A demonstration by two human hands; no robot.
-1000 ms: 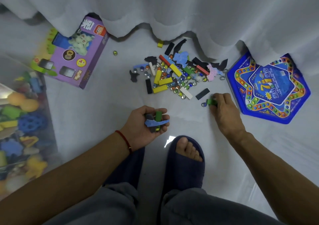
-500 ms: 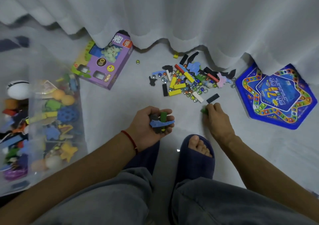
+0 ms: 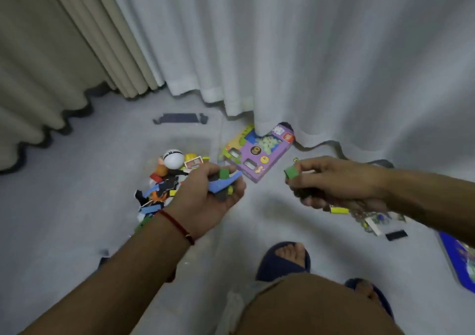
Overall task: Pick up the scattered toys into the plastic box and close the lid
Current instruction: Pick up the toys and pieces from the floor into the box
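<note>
Cupping a small heap of pieces, our left hand (image 3: pixel 210 196) has its fingers curled around a blue foam piece (image 3: pixel 222 183), a green block (image 3: pixel 223 173) and a few darker bits beneath. Our right hand (image 3: pixel 334 183) pinches a second green block (image 3: pixel 291 173) between thumb and fingertips; darker pieces appear to sit lower in that palm, though we cannot tell how many.

Just beyond and partly beneath the left hand stands the plastic box (image 3: pixel 190 140), its clear walls faint, holding a white ball (image 3: pixel 174 159) and mixed toys. No lid can be identified.

Near the right forearm, scattered pieces (image 3: pixel 370 219) lie on the floor, including a yellow block (image 3: pixel 339 209). A purple carton (image 3: pixel 257 155) sits under the curtain (image 3: pixel 308 52).

Risk: the left load is heaped loosely, so tilting the palm before it is over the box opening would spill pieces. The pinched block could slip likewise if released short of the rim.
</note>
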